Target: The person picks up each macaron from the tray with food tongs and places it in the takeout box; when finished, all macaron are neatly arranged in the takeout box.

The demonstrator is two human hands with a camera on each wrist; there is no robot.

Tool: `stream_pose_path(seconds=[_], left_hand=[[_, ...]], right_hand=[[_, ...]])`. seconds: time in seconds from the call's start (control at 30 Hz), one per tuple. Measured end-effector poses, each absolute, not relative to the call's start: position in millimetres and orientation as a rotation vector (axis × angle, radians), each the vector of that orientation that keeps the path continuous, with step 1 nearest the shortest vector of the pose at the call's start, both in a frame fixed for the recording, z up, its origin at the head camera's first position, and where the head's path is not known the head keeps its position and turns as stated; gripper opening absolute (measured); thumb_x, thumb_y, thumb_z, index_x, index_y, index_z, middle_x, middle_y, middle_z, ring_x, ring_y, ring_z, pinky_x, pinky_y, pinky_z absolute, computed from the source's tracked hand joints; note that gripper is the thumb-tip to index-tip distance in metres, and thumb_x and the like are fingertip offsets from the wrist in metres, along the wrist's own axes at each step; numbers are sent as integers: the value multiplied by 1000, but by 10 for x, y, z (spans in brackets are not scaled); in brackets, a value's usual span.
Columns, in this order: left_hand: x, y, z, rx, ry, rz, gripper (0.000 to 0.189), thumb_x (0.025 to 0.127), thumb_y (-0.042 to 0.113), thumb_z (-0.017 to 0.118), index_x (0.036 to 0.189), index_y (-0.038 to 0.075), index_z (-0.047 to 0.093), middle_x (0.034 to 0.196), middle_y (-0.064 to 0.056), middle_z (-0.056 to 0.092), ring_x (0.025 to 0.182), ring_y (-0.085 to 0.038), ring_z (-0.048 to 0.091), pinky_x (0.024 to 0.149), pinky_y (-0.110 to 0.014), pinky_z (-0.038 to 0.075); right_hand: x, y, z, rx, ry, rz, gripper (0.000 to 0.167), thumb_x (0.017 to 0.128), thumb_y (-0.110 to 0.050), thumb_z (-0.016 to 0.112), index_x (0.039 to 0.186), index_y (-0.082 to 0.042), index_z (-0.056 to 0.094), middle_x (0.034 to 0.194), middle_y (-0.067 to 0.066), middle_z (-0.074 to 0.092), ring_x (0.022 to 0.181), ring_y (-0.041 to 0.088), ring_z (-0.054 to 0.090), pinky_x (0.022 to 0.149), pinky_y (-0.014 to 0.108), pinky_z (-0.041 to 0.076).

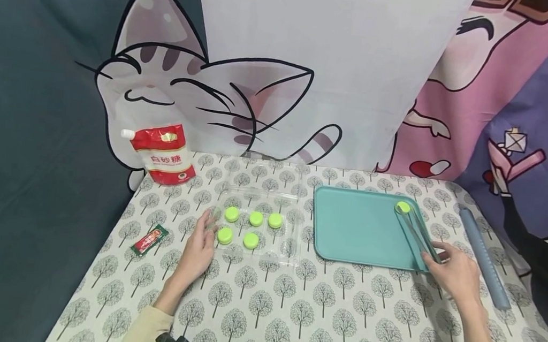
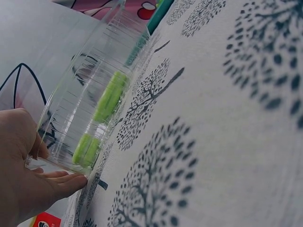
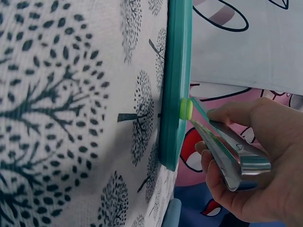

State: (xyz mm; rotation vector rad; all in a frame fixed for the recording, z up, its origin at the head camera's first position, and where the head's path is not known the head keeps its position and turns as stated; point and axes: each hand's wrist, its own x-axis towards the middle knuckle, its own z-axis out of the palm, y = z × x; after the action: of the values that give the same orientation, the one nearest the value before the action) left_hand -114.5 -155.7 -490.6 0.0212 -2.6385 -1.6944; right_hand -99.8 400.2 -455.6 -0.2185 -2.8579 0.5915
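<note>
My left hand (image 1: 199,246) grips the left edge of a clear plastic container (image 1: 288,250), thumb and fingers at its wall in the left wrist view. Several bright green macarons (image 1: 251,240) sit inside, in two rows; the container's clear lid lies folded back behind. In my right hand (image 1: 456,271) is a pair of metal tongs (image 3: 220,149), held between thumb and fingers. Their tips are at a single green macaron (image 1: 403,206) near the back right corner of a teal tray (image 1: 359,226). The right wrist view shows this macaron against the tray's surface, with the tong tips right at its side.
A red and white sugar pouch (image 1: 166,154) stands at the back left. Closer in on the left lies a small red and green packet (image 1: 150,240). A blue-grey rolling pin (image 1: 484,257) lies right of the tray. A cartoon curtain (image 1: 369,66) hangs behind the table.
</note>
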Motion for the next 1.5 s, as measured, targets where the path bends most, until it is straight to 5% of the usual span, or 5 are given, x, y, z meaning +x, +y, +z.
stream_pose_path(seconds=[0.5, 1.03, 1.23, 1.5], left_hand=[[-1125, -1540, -4912, 17, -2628, -1716, 60, 107, 5, 37, 162, 8, 13, 163, -20, 32, 142, -39, 46, 121, -51, 37], [-1141, -1548, -4918, 12, -2640, -1693, 60, 107, 5, 37, 162, 7, 13, 163, -20, 32, 142, -40, 47, 122, -53, 35], [-1157, -1553, -4915, 10, -2634, -1704, 61, 107, 5, 37, 162, 8, 13, 163, -21, 31, 143, -40, 45, 122, -52, 34], [-1153, -1554, -4908, 23, -2644, -1710, 60, 107, 6, 36, 163, 8, 12, 164, -21, 29, 144, -40, 43, 123, -52, 33]], right_hand=[[-982, 4016, -4504, -209, -2867, 561, 47, 90, -27, 71, 120, 8, 66, 90, 31, 71, 62, 31, 62, 50, 32, 41], [-908, 3961, -4456, -175, -2848, 556, 47, 90, -31, 73, 124, 1, 68, 92, 25, 72, 77, 41, 66, 54, 41, 45], [-876, 3866, -4314, -65, -2780, 578, 44, 88, -29, 76, 123, -4, 70, 89, 20, 72, 72, 29, 63, 58, 34, 41], [-855, 3659, -4147, 192, -2720, 647, 41, 81, -19, 83, 119, -6, 73, 80, 7, 70, 59, -3, 50, 49, 20, 40]])
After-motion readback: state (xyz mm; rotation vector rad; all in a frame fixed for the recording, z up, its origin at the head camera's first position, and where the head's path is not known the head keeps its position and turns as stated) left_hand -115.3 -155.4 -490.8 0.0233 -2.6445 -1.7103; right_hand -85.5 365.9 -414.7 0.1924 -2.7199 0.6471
